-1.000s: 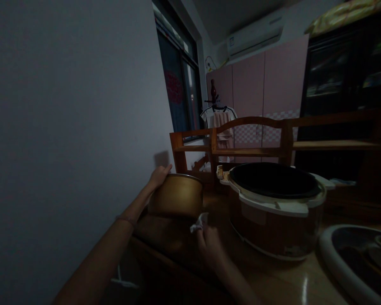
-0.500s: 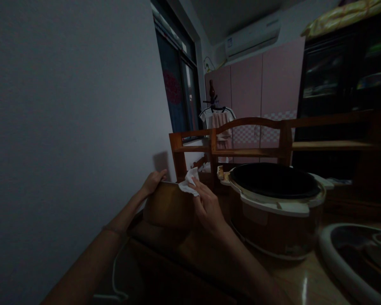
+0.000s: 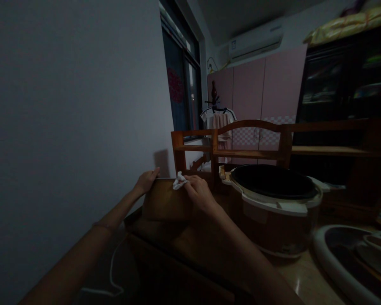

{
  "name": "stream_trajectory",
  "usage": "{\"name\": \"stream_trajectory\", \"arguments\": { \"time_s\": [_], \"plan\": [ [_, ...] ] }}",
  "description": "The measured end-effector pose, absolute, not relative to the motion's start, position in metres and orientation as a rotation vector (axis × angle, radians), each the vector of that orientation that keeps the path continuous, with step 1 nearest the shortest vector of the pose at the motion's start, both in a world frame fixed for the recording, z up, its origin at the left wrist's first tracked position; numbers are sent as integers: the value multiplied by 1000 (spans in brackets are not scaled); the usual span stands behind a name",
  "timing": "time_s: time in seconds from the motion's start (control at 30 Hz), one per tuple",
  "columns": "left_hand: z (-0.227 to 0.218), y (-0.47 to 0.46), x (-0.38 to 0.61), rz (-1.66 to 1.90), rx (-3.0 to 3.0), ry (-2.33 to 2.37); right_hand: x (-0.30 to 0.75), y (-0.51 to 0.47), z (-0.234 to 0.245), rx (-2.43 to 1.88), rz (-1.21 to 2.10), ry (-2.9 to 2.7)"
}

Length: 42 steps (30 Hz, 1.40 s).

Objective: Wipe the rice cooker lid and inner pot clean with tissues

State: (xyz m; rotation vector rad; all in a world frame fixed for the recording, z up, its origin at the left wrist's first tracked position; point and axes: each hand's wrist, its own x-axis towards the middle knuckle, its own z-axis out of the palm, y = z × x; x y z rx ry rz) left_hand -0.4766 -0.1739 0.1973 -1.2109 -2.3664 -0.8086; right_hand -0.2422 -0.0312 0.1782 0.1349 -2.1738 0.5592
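My left hand [image 3: 147, 181] is closed on the top left corner of a tan, box-like object [image 3: 165, 203] with a pale upper edge. Its exact kind is too dark to make out. My right hand [image 3: 200, 191] pinches a crumpled white cloth or tissue [image 3: 179, 181] against the top edge of that object, toward its right side. The object rests upright on the dark tabletop [image 3: 174, 232] beside the wall. To the right stands an electric rice cooker [image 3: 279, 228] with its lid off and a black inner pot [image 3: 273, 180] inside.
A rice cooker lid [image 3: 333, 254] lies on the table at the lower right. A wooden shelf rack [image 3: 249, 152] runs along the table's back. The white wall [image 3: 82, 106] rises close on the left, and a white cable [image 3: 112, 271] hangs below the table edge.
My right hand has slid the white cloth left along the object's top edge, and the cloth is more bunched. My left hand still holds the corner. The view has shifted slightly.
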Motion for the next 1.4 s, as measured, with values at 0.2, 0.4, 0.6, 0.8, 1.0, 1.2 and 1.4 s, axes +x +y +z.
{"name": "stream_trajectory", "arguments": {
  "time_s": [0.2, 0.4, 0.6, 0.8, 1.0, 1.2, 1.4],
  "plan": [
    [203, -167, -462, -672, -885, -2260, -237, -38, 174, 106, 478, -2191],
    [210, -151, -418, -556, -984, -2189, -237, -57, 173, 10, 359, -2222],
    [205, -133, -393, -435, -1198, -2197, -238, -70, 169, -48, 342, -2199],
    [208, -127, -402, -407, -1351, -2199, -234, -58, 149, 75, 264, -2136],
    [211, -121, -410, -430, -1343, -2206, -223, -32, 119, 160, 228, -2176],
    [210, -115, -412, -405, -1314, -2203, -219, -10, 81, 186, 208, -2188],
    [212, -110, -412, -339, -1368, -2187, -226, 3, 47, 267, 261, -2063]
  ]
}}
